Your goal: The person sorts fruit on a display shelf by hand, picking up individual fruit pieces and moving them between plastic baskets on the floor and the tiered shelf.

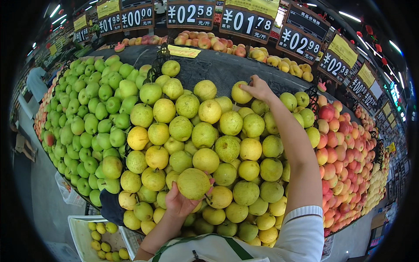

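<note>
A yellow-green pear [193,184] is held in my left hand [184,200] above the front of a large heap of pears [226,148]. My right arm stretches over the heap to its far edge, where my right hand [258,88] has its fingers on a yellow pear [241,92] beside the black mat [226,73]. Many pears in the heap have brown specks, and a few are more yellow than the rest.
Green apples [91,124] fill the left side, red apples [340,157] the right, with black mesh dividers [313,101] between. Price signs [247,19] stand behind. A white crate [77,242] with some pears and a dark cloth [112,206] are at lower left. A person [36,78] stands far left.
</note>
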Motion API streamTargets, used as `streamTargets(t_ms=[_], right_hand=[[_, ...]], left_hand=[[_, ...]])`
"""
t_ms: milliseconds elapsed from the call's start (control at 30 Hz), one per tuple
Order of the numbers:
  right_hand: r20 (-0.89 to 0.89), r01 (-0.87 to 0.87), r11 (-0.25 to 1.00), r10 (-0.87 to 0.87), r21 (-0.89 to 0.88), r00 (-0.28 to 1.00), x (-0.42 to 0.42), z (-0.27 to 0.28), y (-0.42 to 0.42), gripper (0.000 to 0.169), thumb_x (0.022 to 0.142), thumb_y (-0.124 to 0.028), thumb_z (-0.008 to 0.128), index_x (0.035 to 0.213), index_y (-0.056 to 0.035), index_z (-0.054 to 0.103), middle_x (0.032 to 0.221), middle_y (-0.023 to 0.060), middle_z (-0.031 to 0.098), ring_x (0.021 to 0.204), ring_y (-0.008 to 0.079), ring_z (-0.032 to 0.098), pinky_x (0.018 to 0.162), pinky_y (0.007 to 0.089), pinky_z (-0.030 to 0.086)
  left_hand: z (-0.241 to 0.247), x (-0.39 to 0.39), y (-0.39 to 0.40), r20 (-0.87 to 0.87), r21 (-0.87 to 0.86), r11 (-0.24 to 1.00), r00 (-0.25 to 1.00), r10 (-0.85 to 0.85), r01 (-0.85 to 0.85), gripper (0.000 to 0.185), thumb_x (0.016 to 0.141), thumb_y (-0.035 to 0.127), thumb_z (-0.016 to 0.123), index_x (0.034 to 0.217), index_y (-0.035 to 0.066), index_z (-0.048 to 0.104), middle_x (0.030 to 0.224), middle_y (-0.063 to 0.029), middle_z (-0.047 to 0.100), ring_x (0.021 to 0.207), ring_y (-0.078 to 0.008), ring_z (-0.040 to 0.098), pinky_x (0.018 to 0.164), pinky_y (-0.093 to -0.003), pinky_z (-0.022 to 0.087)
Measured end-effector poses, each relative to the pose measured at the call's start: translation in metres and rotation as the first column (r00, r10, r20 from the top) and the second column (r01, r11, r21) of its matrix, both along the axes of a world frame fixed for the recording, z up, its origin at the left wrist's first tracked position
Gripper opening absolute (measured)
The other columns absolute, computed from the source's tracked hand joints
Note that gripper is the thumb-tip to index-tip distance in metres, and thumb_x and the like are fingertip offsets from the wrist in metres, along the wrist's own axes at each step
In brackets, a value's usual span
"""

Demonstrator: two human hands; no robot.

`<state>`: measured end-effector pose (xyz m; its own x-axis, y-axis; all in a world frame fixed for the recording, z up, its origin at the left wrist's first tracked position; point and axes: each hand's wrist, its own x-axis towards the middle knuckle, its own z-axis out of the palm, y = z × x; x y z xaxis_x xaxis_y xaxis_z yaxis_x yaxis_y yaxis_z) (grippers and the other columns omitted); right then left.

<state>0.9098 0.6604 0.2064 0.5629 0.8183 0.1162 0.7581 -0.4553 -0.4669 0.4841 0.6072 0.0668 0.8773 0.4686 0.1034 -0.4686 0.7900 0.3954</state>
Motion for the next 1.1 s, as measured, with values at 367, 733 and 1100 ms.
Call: streamTargets(t_ms=[367, 733, 1100], right_hand=[[-0.048, -0.037, 0.985, 0.029, -0.171, 0.998, 0.012, -0.016, 0.014, 0.098, 0.065, -0.076, 0.067, 0.121, 0.0043, 0.059, 0.115, 0.0217, 0.063, 0.094, 0.0313, 0.066, 0.081, 0.0386, 0.053], [-0.258, 0.003, 0.950, -0.088, -0.312, 0.962, 0.009, -0.006, 0.023, 0.108, 0.071, -0.089, 0.042, 0.121, 0.0053, 0.060, 0.109, 0.0215, 0.065, 0.090, 0.0286, 0.067, 0.081, 0.0405, 0.053], [0.029, 0.067, 0.918, -0.060, -0.391, 0.998, -0.011, 0.004, 0.017, 0.103, 0.075, -0.080, 0.048, 0.136, 0.0028, 0.049, 0.143, 0.0251, 0.043, 0.126, 0.0391, 0.048, 0.106, 0.0533, 0.034]], left_hand=[[0.000, -0.001, -0.001, 0.001, -0.040, 0.999, 1.000, 0.013, -0.013, 0.080, 0.092, 0.058, 0.049, 0.147, 0.005, 0.028, 0.148, -0.0233, 0.033, 0.134, -0.0470, 0.034, 0.110, -0.0569, 0.032], [-0.001, -0.003, -0.001, -0.002, -0.065, 0.998, 1.000, -0.005, 0.005, 0.088, 0.089, 0.059, 0.053, 0.147, -0.001, 0.023, 0.151, -0.0220, 0.028, 0.136, -0.0438, 0.033, 0.113, -0.0540, 0.029], [0.002, -0.004, -0.002, -0.051, -0.003, 0.998, 0.997, 0.060, -0.060, 0.088, 0.090, 0.069, 0.040, 0.148, 0.004, 0.026, 0.149, -0.0210, 0.032, 0.134, -0.0421, 0.037, 0.108, -0.0523, 0.037]])
